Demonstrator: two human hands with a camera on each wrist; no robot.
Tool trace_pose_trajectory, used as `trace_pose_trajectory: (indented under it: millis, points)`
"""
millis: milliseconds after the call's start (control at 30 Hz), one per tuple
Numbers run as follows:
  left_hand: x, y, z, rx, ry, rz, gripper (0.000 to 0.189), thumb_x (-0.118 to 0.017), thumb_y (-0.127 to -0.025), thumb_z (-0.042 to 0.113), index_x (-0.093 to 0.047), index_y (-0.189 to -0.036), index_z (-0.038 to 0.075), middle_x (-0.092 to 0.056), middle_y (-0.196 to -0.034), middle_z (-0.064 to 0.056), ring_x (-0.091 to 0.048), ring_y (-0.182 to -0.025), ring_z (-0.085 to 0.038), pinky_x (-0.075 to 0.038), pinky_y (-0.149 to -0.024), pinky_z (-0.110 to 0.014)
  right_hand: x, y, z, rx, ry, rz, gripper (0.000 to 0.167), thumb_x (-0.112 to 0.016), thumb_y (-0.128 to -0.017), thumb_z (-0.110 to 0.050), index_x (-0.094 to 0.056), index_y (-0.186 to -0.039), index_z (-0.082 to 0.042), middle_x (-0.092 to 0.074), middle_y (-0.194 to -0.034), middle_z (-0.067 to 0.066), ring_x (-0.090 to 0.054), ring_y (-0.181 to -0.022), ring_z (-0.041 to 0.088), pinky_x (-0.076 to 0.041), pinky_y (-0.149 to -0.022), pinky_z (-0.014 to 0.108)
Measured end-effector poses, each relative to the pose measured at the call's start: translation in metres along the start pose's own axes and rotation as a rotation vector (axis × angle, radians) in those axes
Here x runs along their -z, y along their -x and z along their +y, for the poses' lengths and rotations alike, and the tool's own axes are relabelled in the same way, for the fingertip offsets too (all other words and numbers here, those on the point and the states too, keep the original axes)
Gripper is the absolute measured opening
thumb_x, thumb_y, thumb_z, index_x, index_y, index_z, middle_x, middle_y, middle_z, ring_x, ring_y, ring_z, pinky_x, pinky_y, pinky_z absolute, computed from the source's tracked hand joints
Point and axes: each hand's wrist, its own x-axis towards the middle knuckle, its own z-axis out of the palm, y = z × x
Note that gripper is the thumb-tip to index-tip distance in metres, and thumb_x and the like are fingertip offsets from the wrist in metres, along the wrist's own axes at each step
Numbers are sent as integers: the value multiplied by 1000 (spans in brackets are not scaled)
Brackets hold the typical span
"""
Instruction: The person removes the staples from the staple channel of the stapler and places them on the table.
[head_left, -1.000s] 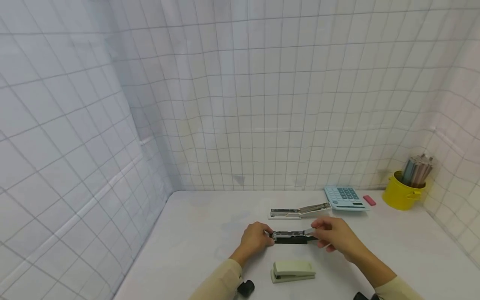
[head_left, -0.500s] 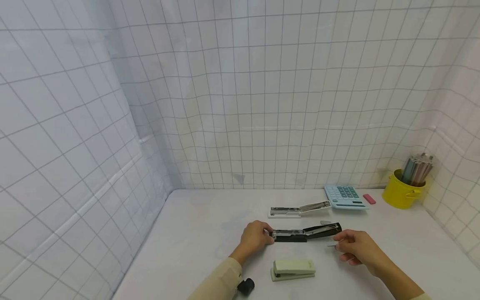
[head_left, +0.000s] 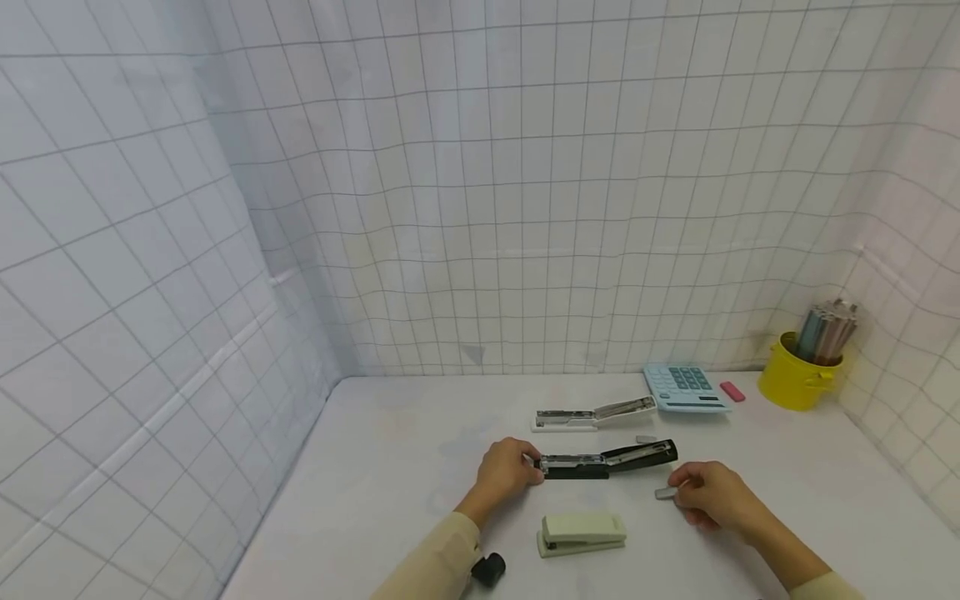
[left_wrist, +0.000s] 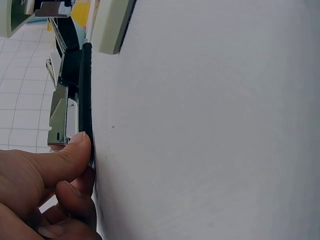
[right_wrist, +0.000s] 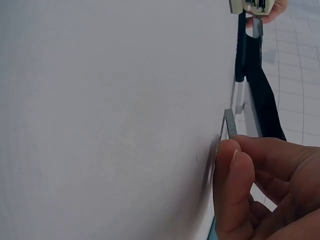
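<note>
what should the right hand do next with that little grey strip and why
Probably lay the grey strip on the table and let go: the right hand pinches it close to that surface, apart from the opened black stapler, and a second strip lies there too.

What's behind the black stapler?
Behind the black stapler, the head view shows a grey strip and, farther back, the white stapler and calculator. Whatever it and the left hand cover can't be seen.

nothing legible from where I stand, calculator keys too small to read any digits, no brand readable on black stapler, white stapler or green stapler
</note>
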Motion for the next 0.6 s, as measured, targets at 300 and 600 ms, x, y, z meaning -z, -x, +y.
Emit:
trace_pose_trajectory:
  millis: [300,600]
  points:
    - [3,-1,2,8,-12,-13,25,-88,-78,15,-79,-101,12,-64,-73,5,-53,-67,-11,-45,-63,-32,2,-4,3,27,108,-3,18,-70,-87,-4,-70,-104,-6,-61,-72,6,-56,-61,19,-50,-58,33]
    - [3,-3,3,23,24,-31,24,-88,-78,13,-77,-100,11,-63,-77,3,-54,-69,-14,-44,-64,-34,5,-6,5,-13,97,-5,20,-71,-89,-5,-69,-108,-5,-61,-75,7,-58,-64,21,-52,-60,34]
